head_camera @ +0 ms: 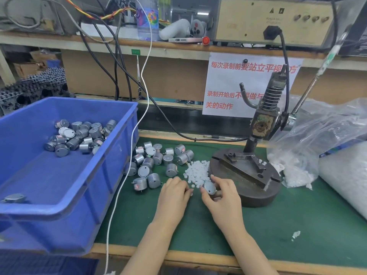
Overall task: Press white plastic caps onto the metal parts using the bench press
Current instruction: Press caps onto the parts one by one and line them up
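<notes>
**Two hands at the cap pile, with one part lifted ahead of the press stroke**

Largest in view, a blue bin (pixel 111 175) fills the left of the bench and holds a heap of binned parts (pixel 79 135) toward its far side. To the right stands the bench press (pixel 262 124), its ram raised over a round base (pixel 244 175), with its lever (pixel 309 86) slanting up and away to the right. A clear plastic bag (pixel 317 139) of spare caps lies just beside the base on the far right. On the green mat (pixel 297 215), between bin and press, lie the loose metal parts (pixel 155 161), and touching the base's left edge is the pile of white caps (pixel 196 171).

The left hand (pixel 174 193) rests on the mat at the near edge of that pile, fingers curled downward. Whether they pinch a cap cannot be told. The right hand (pixel 222 197), the nearer to the press, grips one metal part (pixel 209 187) between thumb and curled fingers, its flat round face tilted up and leftward toward the left hand.

By judgement, the step in hand is fitting a cap to the held part. The caps lie just beyond and left of the part. The fixture on the base lies beyond and to the right, so the coming carry would fall to the right hand.
</notes>
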